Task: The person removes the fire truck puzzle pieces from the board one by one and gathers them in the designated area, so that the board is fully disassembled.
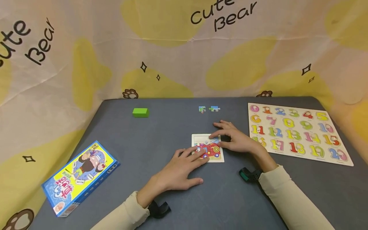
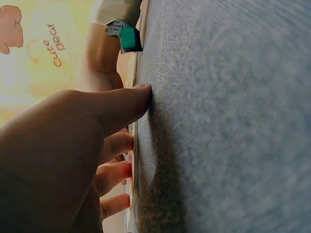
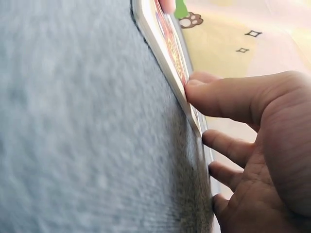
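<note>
A small jigsaw puzzle (image 1: 215, 155) with a red vehicle picture lies in a white-edged tray (image 1: 194, 137) at the middle of the table. My left hand (image 1: 179, 167) reaches over it from the lower left, fingers spread on the picture and the thumb (image 2: 131, 99) out to the side near the tabletop. From the right, my right hand (image 1: 237, 139) has its index fingertip on the puzzle's upper right part. Its thumb (image 3: 209, 94) touches the tray's right edge, while the other fingers extend beyond the tray. Fingers partly hide the picture.
Two loose jigsaw pieces, one left (image 1: 202, 109) and one right (image 1: 214, 108), lie beyond the tray. A green block (image 1: 140, 112) sits at the back left. The blue-and-yellow box (image 1: 80, 179) is at left. A number board (image 1: 300, 134) lies at right, beside the right forearm.
</note>
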### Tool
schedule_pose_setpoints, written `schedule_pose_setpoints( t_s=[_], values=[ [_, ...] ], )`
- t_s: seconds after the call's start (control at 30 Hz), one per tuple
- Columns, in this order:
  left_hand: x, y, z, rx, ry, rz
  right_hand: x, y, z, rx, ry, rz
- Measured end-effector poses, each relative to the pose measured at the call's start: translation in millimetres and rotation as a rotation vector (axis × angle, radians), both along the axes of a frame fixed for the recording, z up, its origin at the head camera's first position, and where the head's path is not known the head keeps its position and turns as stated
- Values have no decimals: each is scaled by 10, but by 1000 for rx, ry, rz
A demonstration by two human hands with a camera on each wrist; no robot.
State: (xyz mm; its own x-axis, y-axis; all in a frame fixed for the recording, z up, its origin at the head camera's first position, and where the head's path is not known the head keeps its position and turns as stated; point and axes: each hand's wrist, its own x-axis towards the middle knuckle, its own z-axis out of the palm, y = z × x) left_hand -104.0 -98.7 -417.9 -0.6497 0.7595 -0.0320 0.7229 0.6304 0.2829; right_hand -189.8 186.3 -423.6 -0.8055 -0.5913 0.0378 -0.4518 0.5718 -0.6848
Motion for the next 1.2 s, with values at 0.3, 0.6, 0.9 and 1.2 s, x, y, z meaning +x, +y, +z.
schedule_pose_setpoints(
  t_s=[0.3,0.6,0.9,1.2],
  values=[
    [-31,1,23,0,-8,-17,36,-30,13,-6,8,20],
    [-35,2,46,-8,-18,-12,34,-40,26,-15,11,26],
    [-31,1,43,-2,-15,-9,9,-48,11,-16,21,25],
    [-26,0,41,5,-18,-12,23,-73,25,-21,73,14]
  ],
)
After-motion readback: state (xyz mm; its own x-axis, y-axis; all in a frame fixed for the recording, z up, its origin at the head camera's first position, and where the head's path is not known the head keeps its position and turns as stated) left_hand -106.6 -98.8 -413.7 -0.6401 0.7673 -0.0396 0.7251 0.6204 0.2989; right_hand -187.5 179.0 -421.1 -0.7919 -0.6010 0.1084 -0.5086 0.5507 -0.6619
